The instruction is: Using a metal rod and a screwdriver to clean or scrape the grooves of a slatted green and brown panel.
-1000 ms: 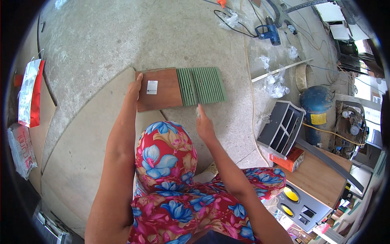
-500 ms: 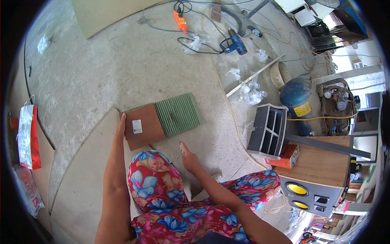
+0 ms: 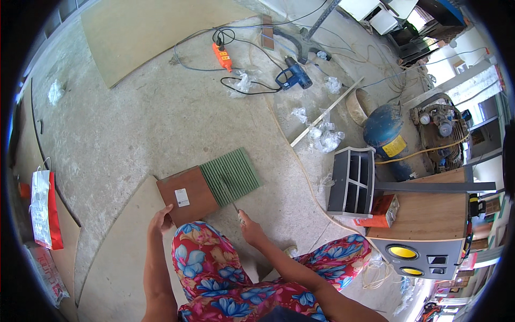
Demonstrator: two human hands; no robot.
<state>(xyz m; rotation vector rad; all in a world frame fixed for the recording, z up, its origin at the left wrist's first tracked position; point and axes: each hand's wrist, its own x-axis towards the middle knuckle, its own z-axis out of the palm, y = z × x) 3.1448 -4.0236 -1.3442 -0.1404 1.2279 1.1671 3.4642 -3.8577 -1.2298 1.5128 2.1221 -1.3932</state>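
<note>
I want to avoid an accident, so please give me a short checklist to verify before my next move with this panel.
1. Left hand touching the brown panel: ok, near its lower left edge.
2. Right hand holding the thin tool: ok.
3. Left hand clear of the tool: ok, the tool points over the green ridged part.
4. Sharpness of the tool: cannot tell, too small here.
5. Floor free of loose plastic: not ok, crumpled plastic lies to the right.
</note>
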